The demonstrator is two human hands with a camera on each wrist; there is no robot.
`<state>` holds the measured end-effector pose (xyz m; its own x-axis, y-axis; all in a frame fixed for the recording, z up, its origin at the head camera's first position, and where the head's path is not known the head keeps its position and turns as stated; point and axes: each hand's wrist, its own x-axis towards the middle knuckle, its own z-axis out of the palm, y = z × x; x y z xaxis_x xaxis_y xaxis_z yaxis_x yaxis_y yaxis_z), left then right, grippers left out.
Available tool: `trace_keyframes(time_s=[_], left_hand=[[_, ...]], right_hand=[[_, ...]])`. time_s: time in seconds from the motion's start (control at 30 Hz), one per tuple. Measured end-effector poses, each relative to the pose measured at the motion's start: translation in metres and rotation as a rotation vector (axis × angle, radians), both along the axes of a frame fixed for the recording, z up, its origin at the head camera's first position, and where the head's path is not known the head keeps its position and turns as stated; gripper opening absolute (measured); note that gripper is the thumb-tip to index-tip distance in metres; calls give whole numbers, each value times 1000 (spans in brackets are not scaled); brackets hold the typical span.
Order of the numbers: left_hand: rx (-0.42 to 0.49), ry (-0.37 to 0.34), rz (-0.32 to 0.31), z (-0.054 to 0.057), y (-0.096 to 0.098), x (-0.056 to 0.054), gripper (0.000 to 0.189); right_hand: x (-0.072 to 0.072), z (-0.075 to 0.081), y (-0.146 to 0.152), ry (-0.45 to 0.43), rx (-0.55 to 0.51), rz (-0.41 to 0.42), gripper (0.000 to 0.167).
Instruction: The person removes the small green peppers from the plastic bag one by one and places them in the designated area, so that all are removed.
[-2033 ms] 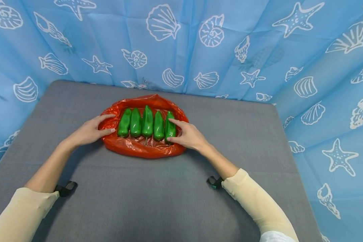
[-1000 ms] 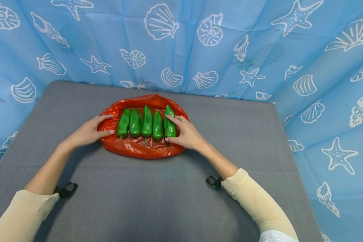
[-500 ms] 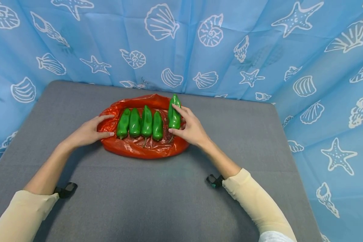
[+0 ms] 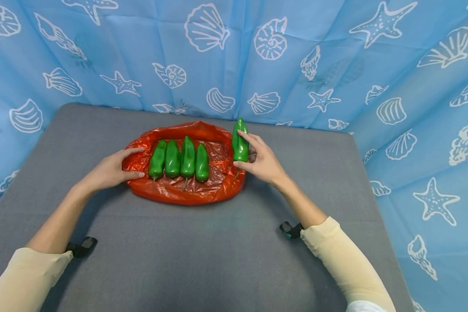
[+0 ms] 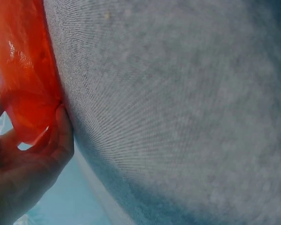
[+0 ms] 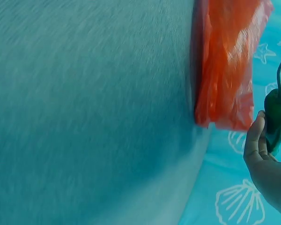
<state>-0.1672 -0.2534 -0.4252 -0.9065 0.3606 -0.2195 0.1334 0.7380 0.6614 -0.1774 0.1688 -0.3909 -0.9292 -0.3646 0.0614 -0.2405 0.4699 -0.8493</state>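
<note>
My right hand (image 4: 262, 161) holds a green pepper (image 4: 240, 141) between thumb and fingers, raised over the right end of a red plastic bag (image 4: 187, 197). Its thin stem (image 6: 280, 74) shows in the right wrist view, with the pepper off the cloth. Several more green peppers (image 4: 172, 159) lie side by side in the open bag, stems toward the near side. At the bag's left end, my left hand (image 4: 107, 172) grips the crumpled rim, thumb and fingers spread around it. The left wrist view shows these fingers (image 5: 63, 131) against the red plastic.
A grey cloth-covered table (image 4: 187, 251) lies under the bag. Behind it and to the right hangs a blue curtain (image 4: 288, 82) with white shells and starfish. Both forearms reach in from the near side, each with a black strap (image 4: 82, 247) at the wrist.
The right hand has lifted the rightmost pepper from the row and carried it up and right, to the bag's right rim. The left hand has stayed on the bag's left end.
</note>
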Motion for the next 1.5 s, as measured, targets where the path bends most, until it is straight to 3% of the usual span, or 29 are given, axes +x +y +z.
trace_keyframes(time_s=[0.23,0.5,0.6,0.67,0.97,1.5], left_hand=[[-1,1,2,2,2,-1,77],[-1,-9,8,3,2,0,76],[-1,-13,10,4,2,1,77],[-3,-13,11,4,2,1,77],[-10,-1,-1,3,0,0,78],[-7,-17,18,4,-3,0,78]], right_hand=[[-5,-2,23,-6,9,-20,85],[9,32,32,-13,93,-45,81],[11,37,37,-18,119,-55,80],[10,35,42,-18,132,-61,79],[-14,-7,80,-34,176,-96,86],[-40,-23,105,-21,286,-112,84]])
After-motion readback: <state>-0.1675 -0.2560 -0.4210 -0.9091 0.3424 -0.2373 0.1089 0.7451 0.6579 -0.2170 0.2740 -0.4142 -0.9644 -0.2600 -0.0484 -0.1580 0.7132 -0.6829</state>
